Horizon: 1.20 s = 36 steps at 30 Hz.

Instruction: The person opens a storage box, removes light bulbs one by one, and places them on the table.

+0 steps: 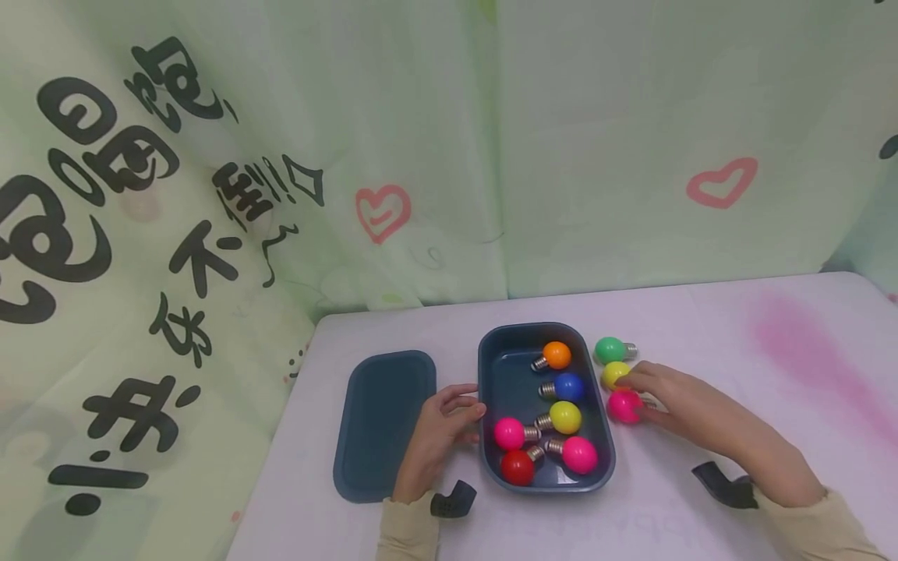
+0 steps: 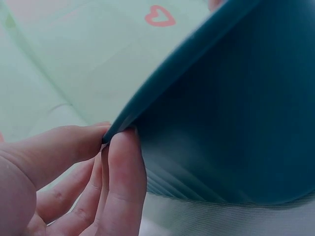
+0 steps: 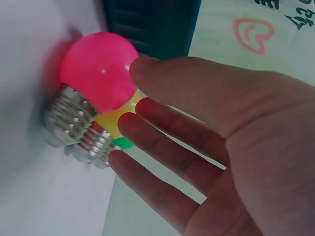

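A deep blue plastic bin (image 1: 510, 382) holds several light bulbs: orange (image 1: 557, 354), blue (image 1: 569, 387), yellow (image 1: 565, 418), red (image 1: 517, 468) and two pink ones. My left hand (image 1: 442, 425) pinches the bin's left rim between thumb and fingers; the left wrist view shows its wall (image 2: 236, 123) close up. Right of the bin lie a green bulb (image 1: 609, 350), a yellow bulb (image 1: 615, 375) and a pink bulb (image 1: 624, 407) in a row. My right hand (image 1: 677, 401) reaches over them, thumb at the pink bulb (image 3: 101, 69), fingers straight and spread by the yellow one (image 3: 117, 120).
A flat dark blue lid (image 1: 384, 425) lies left of the bin, partly behind my left hand. The white table (image 1: 758, 499) carries a pink stain at the right. A pale green curtain (image 1: 596, 156) with hearts and lettering hangs behind and at the left.
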{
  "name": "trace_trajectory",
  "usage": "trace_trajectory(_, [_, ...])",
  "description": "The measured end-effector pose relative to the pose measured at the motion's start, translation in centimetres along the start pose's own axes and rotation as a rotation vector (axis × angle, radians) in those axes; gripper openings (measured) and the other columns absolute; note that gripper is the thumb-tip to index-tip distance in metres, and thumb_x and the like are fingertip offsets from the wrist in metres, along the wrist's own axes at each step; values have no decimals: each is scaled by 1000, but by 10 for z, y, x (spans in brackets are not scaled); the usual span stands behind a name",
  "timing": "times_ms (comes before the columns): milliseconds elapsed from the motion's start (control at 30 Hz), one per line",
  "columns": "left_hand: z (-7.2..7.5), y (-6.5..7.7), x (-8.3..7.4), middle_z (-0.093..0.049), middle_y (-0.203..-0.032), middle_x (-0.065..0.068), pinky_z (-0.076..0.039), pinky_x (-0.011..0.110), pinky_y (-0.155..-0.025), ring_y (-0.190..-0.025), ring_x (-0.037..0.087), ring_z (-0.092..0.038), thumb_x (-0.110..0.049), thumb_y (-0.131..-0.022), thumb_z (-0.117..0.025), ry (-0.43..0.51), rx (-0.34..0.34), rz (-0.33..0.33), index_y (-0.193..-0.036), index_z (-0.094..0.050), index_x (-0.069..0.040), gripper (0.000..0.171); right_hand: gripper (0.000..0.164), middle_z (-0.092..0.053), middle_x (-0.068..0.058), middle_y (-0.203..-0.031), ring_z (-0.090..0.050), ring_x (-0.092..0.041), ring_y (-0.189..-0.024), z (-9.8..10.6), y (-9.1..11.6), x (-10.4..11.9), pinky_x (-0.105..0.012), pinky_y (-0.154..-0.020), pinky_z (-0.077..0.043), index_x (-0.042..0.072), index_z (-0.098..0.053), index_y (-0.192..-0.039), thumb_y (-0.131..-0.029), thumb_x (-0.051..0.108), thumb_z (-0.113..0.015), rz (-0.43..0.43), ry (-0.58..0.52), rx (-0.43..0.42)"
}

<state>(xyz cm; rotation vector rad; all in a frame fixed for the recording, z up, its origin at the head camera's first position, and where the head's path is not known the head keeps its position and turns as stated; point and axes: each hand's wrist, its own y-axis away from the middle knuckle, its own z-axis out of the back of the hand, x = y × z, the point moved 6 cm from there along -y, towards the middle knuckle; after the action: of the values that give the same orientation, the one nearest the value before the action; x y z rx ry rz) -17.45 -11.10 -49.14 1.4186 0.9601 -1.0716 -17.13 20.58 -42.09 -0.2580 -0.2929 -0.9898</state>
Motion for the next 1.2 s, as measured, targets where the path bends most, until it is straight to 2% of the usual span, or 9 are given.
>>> trace_trajectory(167, [1, -1, 0, -68, -107, 9, -60, 31, -71, -91, 18, -66, -21, -86, -78, -1, -2, 3, -128, -63, -8, 46, 44, -66, -5, -113, -66, -30, -106, 4, -5, 9, -45, -84, -58, 14, -69, -117, -76, 9, -85, 1, 5, -4])
trace_trajectory(400, [1, -1, -1, -68, -108, 9, -61, 32, -72, -92, 18, -67, -22, -87, -77, -18, -6, 4, -128, -63, -9, 45, 34, -66, -7, -114, -65, -30, -108, 7, -11, 20, -46, -88, -57, 13, -70, -113, -81, 12, -81, 15, -2, -11])
trace_trajectory(567, [1, 0, -2, -68, -108, 9, -61, 32, -73, -92, 18, -67, -22, -87, -77, -18, -6, 11, -128, -63, -9, 45, 41, -66, -9, -117, -64, -31, -109, 9, -15, 29, -46, -88, -57, 8, -68, -118, -79, 9, -82, 18, -9, -25])
trace_trajectory(800, [1, 0, -1, -68, -108, 9, -61, 32, -73, -92, 18, -67, -22, -87, -77, -23, -4, 6, -128, -63, -9, 45, 37, -65, -7, -111, -65, -23, -97, 8, -25, 45, -41, -84, -58, 4, -66, -118, -84, 12, -78, 62, -29, -16])
trace_trajectory(1000, [1, 0, -1, -68, -109, 9, -61, 33, -73, -93, 18, -67, -23, -87, -77, -29, -5, 3, -128, -63, -9, 45, 41, -65, -7, -110, -64, -22, -99, 4, -31, 57, -37, -82, -59, 5, -66, -118, -80, 12, -82, 89, -31, -4])
trace_trajectory(1200, [1, 0, -2, -68, -109, 9, -61, 32, -72, -92, 18, -67, -23, -87, -77, -25, -1, -2, -128, -63, -9, 45, 38, -65, -4, -109, -63, -18, -97, 0, -37, 71, -34, -81, -59, 7, -66, -117, -82, 12, -80, 126, -32, -1])
